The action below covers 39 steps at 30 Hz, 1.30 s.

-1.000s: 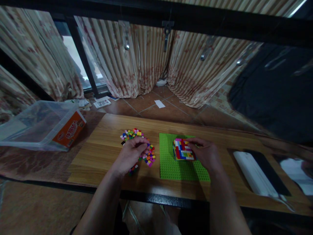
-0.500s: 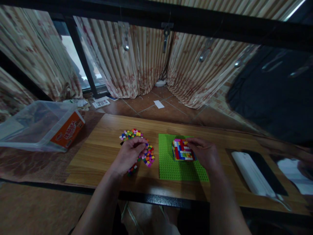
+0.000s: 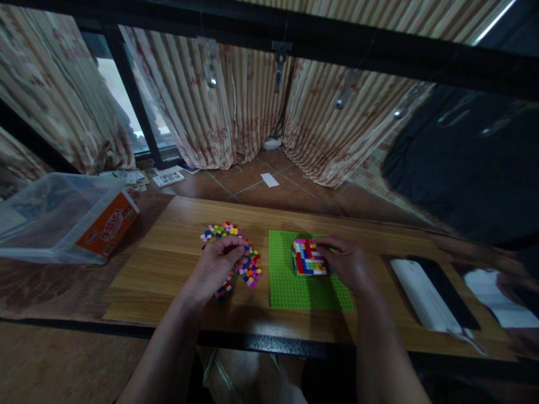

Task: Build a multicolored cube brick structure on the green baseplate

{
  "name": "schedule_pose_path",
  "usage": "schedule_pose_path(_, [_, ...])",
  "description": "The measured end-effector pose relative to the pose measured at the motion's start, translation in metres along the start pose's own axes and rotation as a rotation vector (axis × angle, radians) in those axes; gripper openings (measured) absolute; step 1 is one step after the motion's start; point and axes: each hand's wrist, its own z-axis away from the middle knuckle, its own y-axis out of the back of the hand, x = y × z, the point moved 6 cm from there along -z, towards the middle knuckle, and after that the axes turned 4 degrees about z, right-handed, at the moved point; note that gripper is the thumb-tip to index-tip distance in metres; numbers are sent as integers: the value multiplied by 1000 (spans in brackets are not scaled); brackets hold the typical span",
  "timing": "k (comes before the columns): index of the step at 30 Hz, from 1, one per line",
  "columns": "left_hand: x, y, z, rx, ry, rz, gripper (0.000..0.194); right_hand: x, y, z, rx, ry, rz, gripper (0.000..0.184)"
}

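Note:
A green studded baseplate point(image 3: 295, 286) lies on the wooden board point(image 3: 168, 269). On it stands a square block of multicoloured bricks point(image 3: 308, 257). My right hand point(image 3: 347, 265) rests against the block's right side, fingers curled round its far edge. A heap of small loose coloured bricks point(image 3: 248, 268) lies left of the baseplate. My left hand point(image 3: 217, 266) sits on that heap, fingertips pinched together over the bricks; what they grip is too small to make out.
A clear plastic tub with an orange label point(image 3: 63, 216) lies at the left. A white oblong object point(image 3: 425, 292) on a dark mat sits at the right. Striped curtains point(image 3: 236, 106) and a tiled floor lie beyond the board.
The view has shifted slightly, so everything sits a little further left. Both hands stay in place on the heap and the block.

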Motion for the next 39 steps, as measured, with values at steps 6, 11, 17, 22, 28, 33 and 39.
schedule_pose_path(6, [1,2,0,26,2,-5,30,4,2,1,18,-4,15,26])
schedule_pose_path(11, [2,2,0,36,-1,10,29,1,8,0,108,3,89,31])
schedule_pose_path(17, [3,2,1,44,8,20,25,1,5,-2,158,-24,80,32])
schedule_pose_path(22, [2,1,1,38,-2,-24,19,5,-2,-4,160,-118,49,34])
schedule_pose_path(28, [-2,1,-1,13,-12,-39,19,9,-9,-7,144,-197,26,37])
schedule_pose_path(33, [-4,-2,-1,-14,-12,-35,17,8,-11,-8,129,-191,19,35])
schedule_pose_path(39, [-5,-16,3,-76,21,68,11,3,-12,-9,92,-196,87,28])
